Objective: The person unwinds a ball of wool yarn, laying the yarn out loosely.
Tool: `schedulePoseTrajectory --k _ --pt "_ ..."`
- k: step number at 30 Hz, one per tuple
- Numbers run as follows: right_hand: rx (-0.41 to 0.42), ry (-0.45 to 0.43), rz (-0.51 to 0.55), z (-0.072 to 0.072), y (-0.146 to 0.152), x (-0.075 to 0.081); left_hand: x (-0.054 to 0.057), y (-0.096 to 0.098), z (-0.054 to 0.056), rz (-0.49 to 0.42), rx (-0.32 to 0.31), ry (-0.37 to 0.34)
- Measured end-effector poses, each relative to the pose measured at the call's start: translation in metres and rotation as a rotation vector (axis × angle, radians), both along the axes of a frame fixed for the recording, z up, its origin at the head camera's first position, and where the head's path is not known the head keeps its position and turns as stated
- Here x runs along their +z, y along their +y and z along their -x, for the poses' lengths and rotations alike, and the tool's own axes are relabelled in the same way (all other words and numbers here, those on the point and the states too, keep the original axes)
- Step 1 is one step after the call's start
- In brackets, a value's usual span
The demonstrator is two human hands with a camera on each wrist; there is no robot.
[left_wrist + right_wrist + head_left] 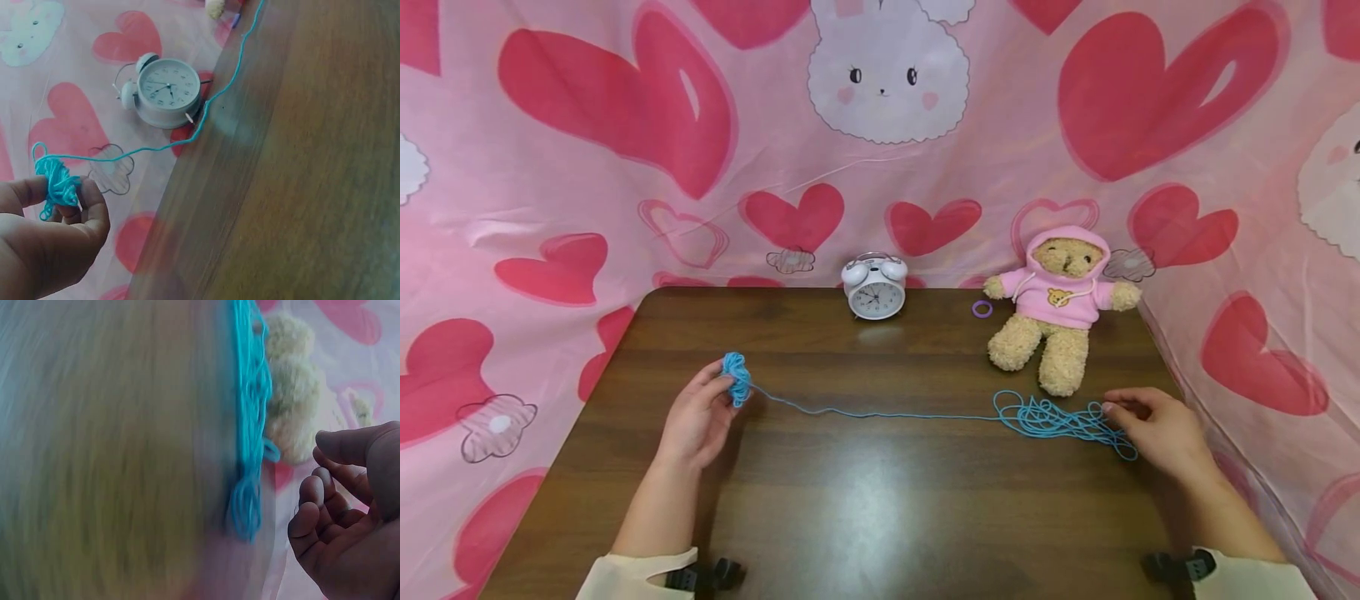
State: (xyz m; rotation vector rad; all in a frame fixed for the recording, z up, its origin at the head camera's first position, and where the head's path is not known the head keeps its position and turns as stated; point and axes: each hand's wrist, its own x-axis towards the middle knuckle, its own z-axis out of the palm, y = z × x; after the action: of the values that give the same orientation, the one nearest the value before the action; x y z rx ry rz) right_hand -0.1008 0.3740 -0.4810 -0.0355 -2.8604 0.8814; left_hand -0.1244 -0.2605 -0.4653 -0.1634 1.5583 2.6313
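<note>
Between thumb and fingers, my left hand holds a small wound bundle of blue yarn above the left part of the table. A single strand runs from this bundle to a loose heap of looped blue yarn on the right. My right hand is at the right end of that heap. In the right wrist view, its fingers are loosely bent and hold nothing, with the yarn loops to their left.
A white twin-bell alarm clock stands at the table's back edge. Farther right, a teddy bear in a pink hoodie sits behind the yarn heap, with a purple ring beside it. A pink heart-patterned cloth surrounds the brown table.
</note>
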Motion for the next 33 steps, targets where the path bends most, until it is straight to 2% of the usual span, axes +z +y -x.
schedulePoseTrajectory --k 7,15,27,33 --pt "0.021 0.014 0.030 0.005 -0.026 0.004 0.000 0.007 0.003 0.008 -0.016 -0.004" --pt "0.066 0.020 0.098 0.014 -0.057 0.003 0.001 0.014 0.005 0.014 -0.067 -0.008" --pt "0.133 -0.017 0.179 0.027 -0.103 0.010 0.006 0.035 0.010 0.087 -0.085 -0.056" --pt "0.207 -0.001 0.239 0.035 -0.129 0.006 0.007 0.048 0.012 0.106 -0.071 -0.081"
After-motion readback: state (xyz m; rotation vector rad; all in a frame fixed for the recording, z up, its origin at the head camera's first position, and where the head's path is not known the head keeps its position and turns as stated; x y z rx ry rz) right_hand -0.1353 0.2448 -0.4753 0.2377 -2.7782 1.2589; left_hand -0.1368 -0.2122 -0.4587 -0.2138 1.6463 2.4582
